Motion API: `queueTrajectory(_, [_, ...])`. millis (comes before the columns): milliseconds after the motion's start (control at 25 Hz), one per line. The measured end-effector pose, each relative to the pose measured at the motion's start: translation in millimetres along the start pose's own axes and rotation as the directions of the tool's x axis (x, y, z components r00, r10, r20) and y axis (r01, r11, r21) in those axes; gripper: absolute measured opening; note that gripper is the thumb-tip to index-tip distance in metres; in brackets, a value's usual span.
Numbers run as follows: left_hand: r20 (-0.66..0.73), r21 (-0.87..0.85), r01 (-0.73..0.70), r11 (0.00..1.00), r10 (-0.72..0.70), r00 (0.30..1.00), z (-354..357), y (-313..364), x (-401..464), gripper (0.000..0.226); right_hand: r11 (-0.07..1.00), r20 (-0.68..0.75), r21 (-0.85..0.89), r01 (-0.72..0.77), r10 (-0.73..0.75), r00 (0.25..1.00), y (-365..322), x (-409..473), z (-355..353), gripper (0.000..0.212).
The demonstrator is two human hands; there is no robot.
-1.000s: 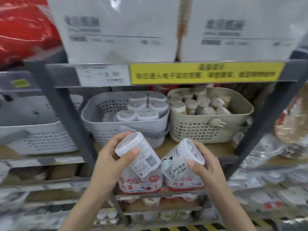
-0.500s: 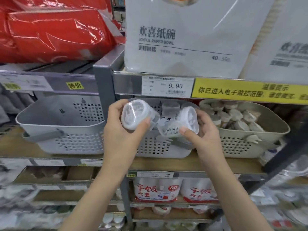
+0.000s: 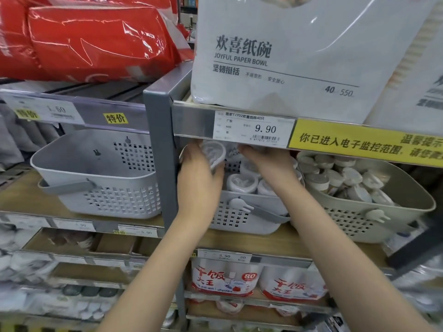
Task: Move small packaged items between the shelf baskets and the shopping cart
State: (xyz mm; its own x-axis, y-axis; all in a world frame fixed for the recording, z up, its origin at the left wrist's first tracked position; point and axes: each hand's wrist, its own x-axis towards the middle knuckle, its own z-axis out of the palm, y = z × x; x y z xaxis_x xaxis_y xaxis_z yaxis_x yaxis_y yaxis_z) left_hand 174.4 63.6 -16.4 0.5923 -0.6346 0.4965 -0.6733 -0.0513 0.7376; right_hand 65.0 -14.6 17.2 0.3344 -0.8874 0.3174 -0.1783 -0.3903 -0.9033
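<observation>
Head view showed the left hand with its fingers curled round a small clear plastic tub, lid end turned toward the camera, its long axis running away into the shelf. The right hand reached in beside it at about three o'clock; its fingers were hidden under the shelf edge and behind the price tag, so whether they held a second tub could not be told, though a blurred pale shape sat between the two hands. Both hands hung over the back of the middle grey basket, directly below them at six o'clock, so the coming drop looked to be straight down, with the left hand the nearer to the basket's open corner. Inside lay more white-lidded tubs, round and smooth, some on their sides. The basket was matte moulded plastic with small cut-out perforations and a swing handle. At nine o'clock stood a similar grey basket; at three o'clock a beige basket held brown-lidded tubs.
</observation>
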Motion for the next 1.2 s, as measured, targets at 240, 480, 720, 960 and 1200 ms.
queueTrajectory(240, [0.204, 0.243, 0.071, 0.967, -0.123, 0.971, 9.8, -9.2, 5.0, 0.049, 0.939, 0.280, -0.344, 0.017, 0.085, 0.956, 17.4, 31.5, 10.2, 0.032])
queueTrajectory(480, [0.444, 0.288, 0.067, 0.955, -0.195, 0.874, 1.5, -7.8, 14.6, 0.035, 0.854, 0.417, -0.496, 0.159, 0.074, 0.906, 30.8, 39.3, 12.8, 0.050])
queueTrajectory(720, [0.525, 0.210, 0.134, 0.969, -0.227, 0.821, -1.8, -8.5, 24.0, 0.018, 0.824, 0.562, -0.514, 0.236, 0.115, 0.819, 33.7, 47.0, 3.7, 0.038])
queueTrajectory(960, [0.516, 0.193, 0.112, 0.975, -0.197, 0.833, -2.8, -7.6, 26.7, 0.022, 0.836, 0.552, -0.490, 0.248, 0.077, 0.830, 39.6, 49.4, 4.2, 0.038])
queueTrajectory(1200, [0.415, 0.280, -0.001, 0.960, -0.120, 0.902, 2.2, -15.3, 14.8, 0.019, 0.804, 0.523, -0.493, 0.332, -0.031, 0.852, 45.2, 46.1, 3.4, 0.036])
